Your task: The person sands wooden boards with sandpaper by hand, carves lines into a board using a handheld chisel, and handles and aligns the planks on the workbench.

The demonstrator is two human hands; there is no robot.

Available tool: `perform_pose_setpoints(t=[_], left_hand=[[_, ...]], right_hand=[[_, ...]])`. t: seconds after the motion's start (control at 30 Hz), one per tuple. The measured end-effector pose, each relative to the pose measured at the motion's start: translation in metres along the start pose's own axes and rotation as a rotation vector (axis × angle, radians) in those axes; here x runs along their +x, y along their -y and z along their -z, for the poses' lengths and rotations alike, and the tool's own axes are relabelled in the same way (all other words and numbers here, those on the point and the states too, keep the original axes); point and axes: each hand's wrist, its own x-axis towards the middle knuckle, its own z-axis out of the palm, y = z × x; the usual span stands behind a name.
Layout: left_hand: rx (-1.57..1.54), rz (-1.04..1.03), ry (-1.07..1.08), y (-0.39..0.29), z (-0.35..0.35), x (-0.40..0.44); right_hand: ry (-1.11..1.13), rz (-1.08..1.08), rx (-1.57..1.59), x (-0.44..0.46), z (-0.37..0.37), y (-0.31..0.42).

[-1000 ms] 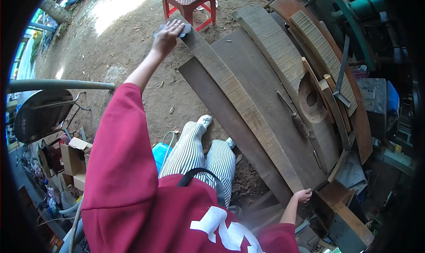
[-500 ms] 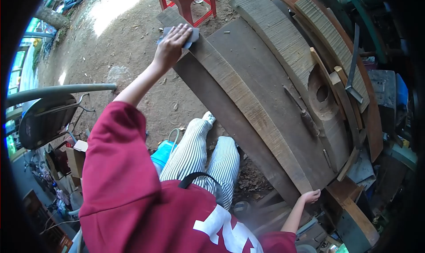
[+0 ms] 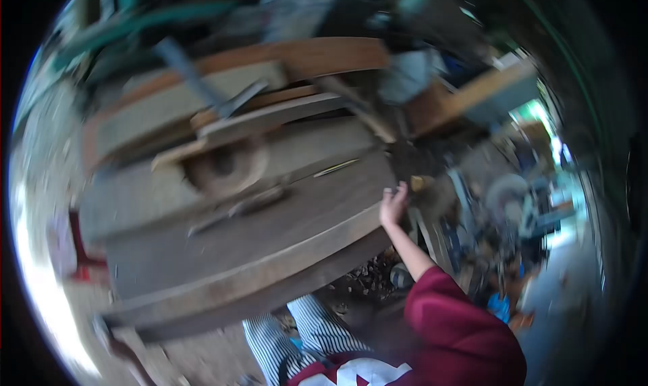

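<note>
A long curved wooden board [image 3: 270,256] lies across the worktop [image 3: 297,214]. At the board's right end is my right hand [image 3: 393,205], palm edge near the wood and fingers apart. My left hand [image 3: 116,344] is at the board's left end, smeared by motion; whether it holds anything cannot be made out. Behind the board lie a dark knife-like tool [image 3: 260,202] and a thin pencil-like stick [image 3: 336,168]. A wider curved board [image 3: 145,200] with a round hollow is further back.
More curved boards [image 3: 317,56] and a metal square [image 3: 192,79] are stacked at the back. A red stool [image 3: 84,251] stands at the left. A wooden beam [image 3: 472,99] sits at the back right, above cluttered tools. My striped trouser legs are below the worktop.
The view has swung to the right, so the boards now lie nearly level across it. My right hand's fingers have spread. The grey sheet under my left hand can no longer be made out.
</note>
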Motion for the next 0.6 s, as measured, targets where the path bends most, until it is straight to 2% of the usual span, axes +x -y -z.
perform_pose_setpoints(t=[0.03,0.07,0.2,0.4,0.47,0.5,0.53,0.57,0.6], left_hand=[[0.408,-0.052,0.031,0.000,0.003,0.003],[0.881,-0.347,0.100,0.035,0.015,0.010],[0.824,-0.404,0.058,-0.027,-0.016,0.031],[0.730,-0.432,-0.008,-0.198,-0.068,-0.012],[0.709,-0.438,-0.017,-0.219,-0.075,-0.024],[0.719,-0.245,0.255,-0.215,-0.088,-0.041],[0.794,-0.271,0.290,-0.228,-0.105,-0.071],[0.558,-0.257,0.231,-0.243,-0.126,-0.095],[0.512,-0.323,0.228,-0.262,-0.149,-0.115]], right_hand=[[-0.010,0.069,-0.033,0.001,-0.002,-0.011],[-0.030,0.115,-0.037,0.001,-0.003,-0.016],[0.009,0.054,-0.048,-0.001,-0.008,-0.019],[0.029,0.069,-0.079,0.001,-0.008,-0.020],[0.034,0.062,-0.089,0.000,-0.008,-0.021],[0.033,0.072,-0.093,0.001,-0.009,-0.020],[0.023,0.072,-0.099,0.001,-0.009,-0.019],[0.020,0.068,-0.090,-0.001,-0.008,-0.017],[0.003,0.075,-0.123,-0.002,-0.008,-0.014]])
